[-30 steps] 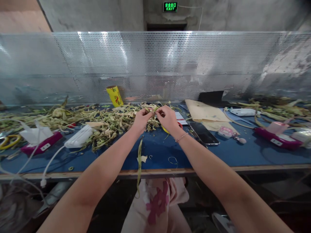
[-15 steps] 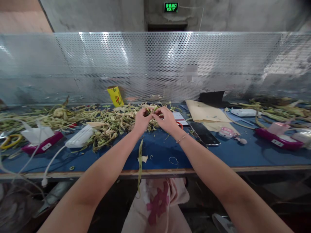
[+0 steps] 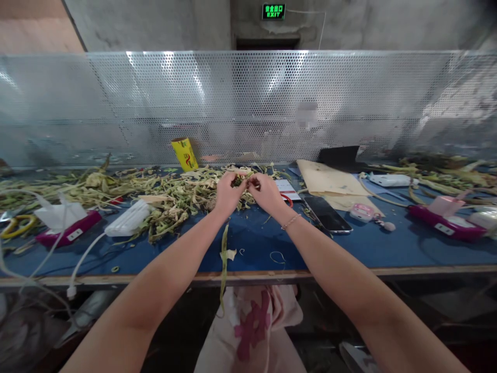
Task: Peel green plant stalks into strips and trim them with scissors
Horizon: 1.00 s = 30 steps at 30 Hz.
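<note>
Over a heap of wilted green plant pieces (image 3: 194,191), my left hand (image 3: 230,194) and my right hand (image 3: 266,191) meet fingertip to fingertip. Both are closed in a pinch around a small piece of green plant, mostly hidden by the fingers. Green bits show in the gap of the left hand, though some may belong to the heap behind. A long flat green strip (image 3: 224,254) hangs over the table's front edge between my forearms. Beside it lies a pale scrap (image 3: 231,254).
A phone (image 3: 328,214), brown paper (image 3: 332,178) and a pink case (image 3: 362,211) lie to the right. Purple power strips (image 3: 73,235) and a white adapter (image 3: 128,218) with cables are at the left. A yellow box (image 3: 185,154) stands before the perforated metal screen (image 3: 248,103).
My fingertips have shifted very slightly, the right hand turning a little and its fingers curling in. The forearms and the things on the table stay put.
</note>
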Each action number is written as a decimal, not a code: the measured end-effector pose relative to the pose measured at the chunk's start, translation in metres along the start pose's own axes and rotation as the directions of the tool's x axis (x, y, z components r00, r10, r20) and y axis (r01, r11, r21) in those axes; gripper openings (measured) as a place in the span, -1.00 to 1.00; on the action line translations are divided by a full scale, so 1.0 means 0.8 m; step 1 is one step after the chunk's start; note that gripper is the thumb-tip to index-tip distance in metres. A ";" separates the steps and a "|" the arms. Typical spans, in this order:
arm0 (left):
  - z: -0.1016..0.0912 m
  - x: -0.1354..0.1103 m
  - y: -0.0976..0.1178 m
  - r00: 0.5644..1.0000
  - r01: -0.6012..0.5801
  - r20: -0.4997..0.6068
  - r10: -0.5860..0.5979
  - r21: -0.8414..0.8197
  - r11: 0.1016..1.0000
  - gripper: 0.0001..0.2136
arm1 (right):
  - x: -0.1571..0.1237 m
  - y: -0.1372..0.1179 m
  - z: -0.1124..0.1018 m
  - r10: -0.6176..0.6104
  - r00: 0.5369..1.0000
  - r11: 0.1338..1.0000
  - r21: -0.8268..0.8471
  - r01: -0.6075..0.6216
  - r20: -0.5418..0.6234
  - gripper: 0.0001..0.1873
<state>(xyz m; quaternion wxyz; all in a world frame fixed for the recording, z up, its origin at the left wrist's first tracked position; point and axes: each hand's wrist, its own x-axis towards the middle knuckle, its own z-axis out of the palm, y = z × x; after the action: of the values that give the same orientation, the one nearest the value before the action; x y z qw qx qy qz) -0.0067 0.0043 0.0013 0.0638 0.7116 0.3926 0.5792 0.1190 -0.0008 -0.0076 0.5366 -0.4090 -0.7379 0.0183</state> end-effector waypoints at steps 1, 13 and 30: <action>0.000 0.000 0.001 1.000 -0.008 0.006 0.008 0.014 1.000 -0.89 | 0.000 0.000 -0.001 -0.007 1.000 1.000 -0.028 0.007 -0.005 -0.94; -0.003 0.002 -0.001 0.998 -0.059 0.020 0.058 0.053 0.997 -0.91 | 0.004 0.011 -0.006 -0.092 0.996 0.995 -0.043 0.093 0.017 -0.85; 0.009 0.005 -0.017 0.954 0.295 0.183 -0.237 -0.442 0.847 -0.78 | 0.010 0.003 -0.011 0.137 0.984 0.972 0.177 -0.156 0.114 -0.81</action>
<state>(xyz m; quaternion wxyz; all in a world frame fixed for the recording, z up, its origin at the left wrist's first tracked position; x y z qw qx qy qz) -0.0073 0.0186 -0.0056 0.3356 0.6481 0.3329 0.5971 0.1271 0.0021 0.0012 0.5316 -0.4090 -0.7269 0.1472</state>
